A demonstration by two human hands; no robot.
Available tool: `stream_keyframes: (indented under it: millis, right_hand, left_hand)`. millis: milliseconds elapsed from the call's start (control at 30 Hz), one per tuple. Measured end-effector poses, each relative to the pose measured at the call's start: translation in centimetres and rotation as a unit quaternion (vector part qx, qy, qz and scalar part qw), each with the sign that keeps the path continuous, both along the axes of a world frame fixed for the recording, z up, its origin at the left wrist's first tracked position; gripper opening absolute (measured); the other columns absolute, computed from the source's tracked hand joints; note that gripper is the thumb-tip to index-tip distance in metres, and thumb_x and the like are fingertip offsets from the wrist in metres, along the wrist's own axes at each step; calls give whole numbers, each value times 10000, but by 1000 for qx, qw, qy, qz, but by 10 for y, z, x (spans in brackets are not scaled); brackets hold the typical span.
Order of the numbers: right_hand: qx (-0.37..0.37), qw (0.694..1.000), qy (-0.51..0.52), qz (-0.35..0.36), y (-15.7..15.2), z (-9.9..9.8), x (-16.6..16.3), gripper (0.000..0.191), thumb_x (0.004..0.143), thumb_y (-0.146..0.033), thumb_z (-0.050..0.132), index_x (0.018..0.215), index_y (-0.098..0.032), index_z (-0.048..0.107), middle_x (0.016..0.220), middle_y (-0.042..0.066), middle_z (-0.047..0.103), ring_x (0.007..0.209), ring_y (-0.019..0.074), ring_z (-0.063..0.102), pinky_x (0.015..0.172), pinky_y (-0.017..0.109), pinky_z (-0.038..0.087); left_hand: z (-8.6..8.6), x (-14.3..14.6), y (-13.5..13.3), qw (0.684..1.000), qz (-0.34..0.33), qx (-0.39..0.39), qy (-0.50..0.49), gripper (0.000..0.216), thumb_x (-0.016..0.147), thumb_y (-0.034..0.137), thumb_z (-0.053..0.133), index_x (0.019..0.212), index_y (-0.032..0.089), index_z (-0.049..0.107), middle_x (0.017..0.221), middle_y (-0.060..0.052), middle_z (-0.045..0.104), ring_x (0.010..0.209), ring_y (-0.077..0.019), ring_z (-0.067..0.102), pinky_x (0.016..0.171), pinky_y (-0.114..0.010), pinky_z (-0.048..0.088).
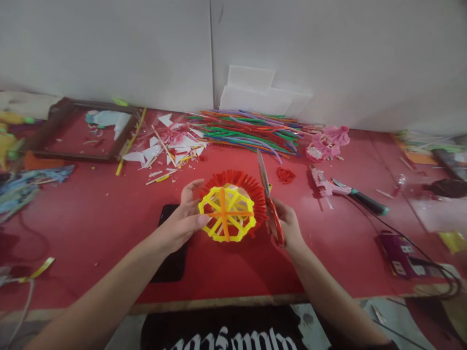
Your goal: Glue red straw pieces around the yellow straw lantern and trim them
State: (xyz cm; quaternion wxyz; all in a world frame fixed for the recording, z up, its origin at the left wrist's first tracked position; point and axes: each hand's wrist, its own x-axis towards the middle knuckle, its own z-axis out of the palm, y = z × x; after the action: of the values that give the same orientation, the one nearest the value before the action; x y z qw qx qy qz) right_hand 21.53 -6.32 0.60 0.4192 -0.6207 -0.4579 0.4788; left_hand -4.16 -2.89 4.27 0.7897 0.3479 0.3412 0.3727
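Observation:
A round craft piece (237, 221) is held over the near middle of the red table. It has a yellow spoked wheel face with an orange cross, and red fringe spreads behind it. My left hand (189, 214) is closed on its left rim, thumb on the front. In my right hand (286, 221) are red-handled scissors (275, 218), their blades pointing up and away beside the fringe's right edge. The blades look nearly closed. My right fingers are partly hidden behind the handles. Beneath my left hand lies a black phone (170, 265), partly covered.
Colourful pipe cleaners (248, 131) lie piled by the wall. White and pink scraps (175, 146) and a dark frame (76, 156) are at left. A pink glue gun (323, 182), green-black tool (368, 201), purple box (397, 253) and cable (408, 243) occupy the right.

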Motion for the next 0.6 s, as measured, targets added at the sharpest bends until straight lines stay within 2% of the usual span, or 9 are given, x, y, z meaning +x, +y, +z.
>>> stream_keyframes:
  millis: [67, 133, 267, 400, 600]
  right_hand:
    - [5, 1000, -7, 3, -5, -1, 7, 511, 835, -716, 631, 724, -222, 562, 572, -43, 480, 471, 96, 394, 436, 232, 325]
    - [8, 1000, -13, 19, -12, 1, 15, 562, 853, -770, 593, 753, -218, 562, 611, -35, 490, 491, 93, 390, 446, 232, 323]
    - [0, 996, -22, 81, -24, 15, 27, 585, 785, -779, 691, 798, -199, 617, 640, -31, 498, 551, 103, 417, 492, 232, 347]
    - [-14, 992, -34, 120, -35, 25, 31, 580, 770, -762, 716, 776, -189, 631, 649, -19, 507, 578, 112, 423, 507, 236, 331]
    - [-1, 983, -40, 180, -44, 29, 36, 571, 812, -766, 654, 800, -198, 603, 657, -33, 446, 593, 114, 368, 531, 250, 296]
  left_hand:
    - [-2, 1, 1, 999, 29, 35, -9, 1026, 733, 408, 910, 1539, 348, 278, 1385, -111, 686, 1332, -392, 648, 1115, -560, 530]
    - [-5, 0, 3, 997, 42, 60, -31, 1069, 727, 424, 915, 1557, 361, 246, 1329, -94, 715, 1304, -385, 667, 1130, -590, 510]
    - [-11, -11, 7, 996, 31, 60, -61, 1037, 750, 471, 889, 1562, 377, 251, 1235, -55, 744, 1215, -363, 720, 1102, -601, 530]
    - [-15, -19, 7, 998, -1, 39, -57, 956, 800, 556, 831, 1561, 408, 271, 1321, -63, 705, 1236, -378, 703, 1085, -581, 550]
    - [-7, -14, 3, 997, -10, 78, -15, 1070, 763, 544, 868, 1596, 443, 203, 1458, -84, 628, 1279, -385, 674, 1110, -592, 525]
